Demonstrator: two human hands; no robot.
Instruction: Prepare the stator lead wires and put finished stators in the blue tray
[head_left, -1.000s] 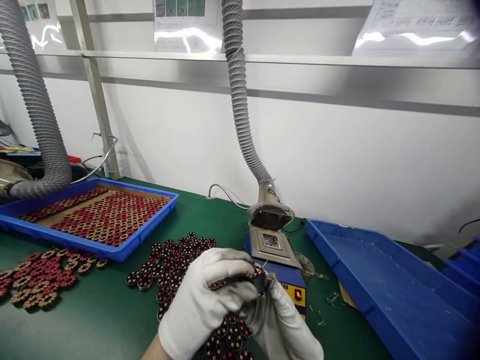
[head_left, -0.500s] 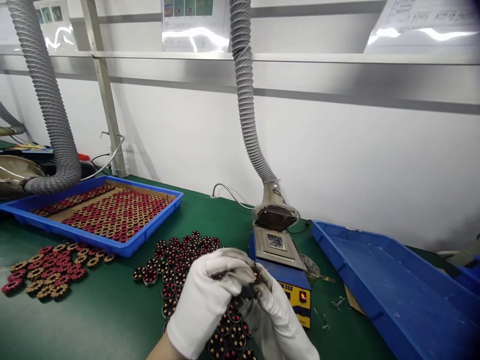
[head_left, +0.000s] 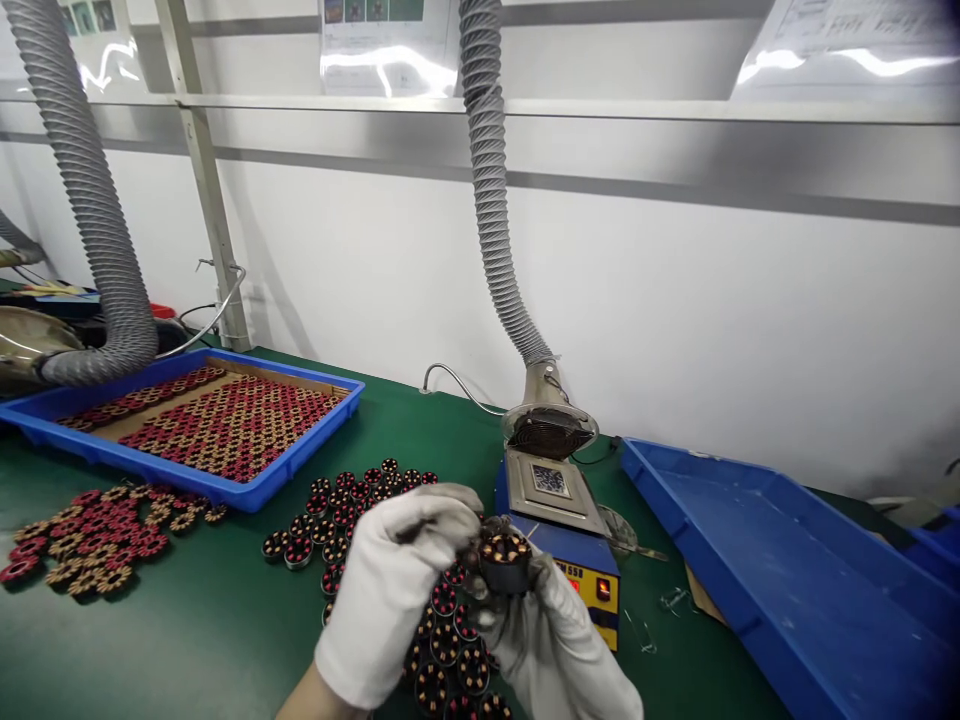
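A dark round part with a ring of copper-coloured segments (head_left: 505, 560) is gripped in the stained fingers of my right hand (head_left: 551, 630), which wears a white glove. My left hand (head_left: 397, 580), gloved too, has its fingers bent together at the part's left side; its fingertips are dark and partly hidden, so whether they pinch anything is unclear. Beneath and left of my hands lie many similar black-rimmed round parts (head_left: 337, 515) on the green table (head_left: 217, 620).
Behind my right hand stands a blue and yellow heating unit (head_left: 559, 540) under a fume hood (head_left: 551, 430) on a grey hose. A blue tray of red and tan rings (head_left: 247, 490) is at the left, loose rings (head_left: 97, 540) before it. Another blue tray (head_left: 795, 580) lies right.
The round part has come into clear view, its copper-coloured face showing. My left hand has shifted slightly left, away from my right hand.
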